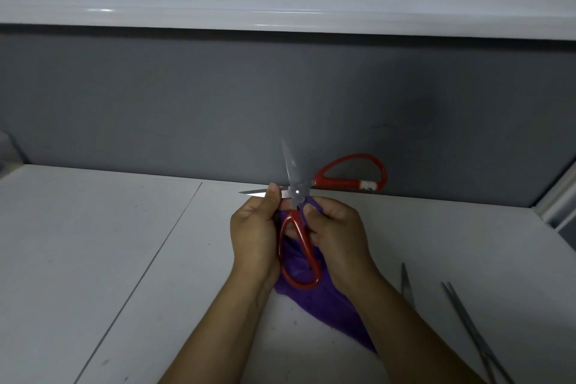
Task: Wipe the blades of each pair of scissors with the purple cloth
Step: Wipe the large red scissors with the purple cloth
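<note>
We see a person holding the red-handled scissors [296,193] up over the white counter [124,243], just before the grey wall [218,103]; the scissors are spread wide, one blade pointing left and level, the other standing nearly upright and blurred; one red handle loop hangs down toward us between the two hands, the other reaches out to the right along the foot of the wall. The left hand [254,231] has its fingers [272,193] curled and pinched on the left-pointing blade, the tip of that blade sticking out beyond them; the right hand [338,228] sits just beside the pivot with its fingers closed round the purple cloth [324,305], bunching it against the shank of the near handle; whether those fingers also pass through the loop we cannot tell, though it looks likely. The cloth trails down from that grip under the hanging loop and lies across the counter below the right forearm, ending in a point toward the lower right. On the counter to the right, well apart from the hands, lie slim metal scissors [467,333] with their blades pointing away from us; a second metal blade [406,287] lies near them, partly hidden by the forearm. A white rail [280,10] runs across the wall high above.
</note>
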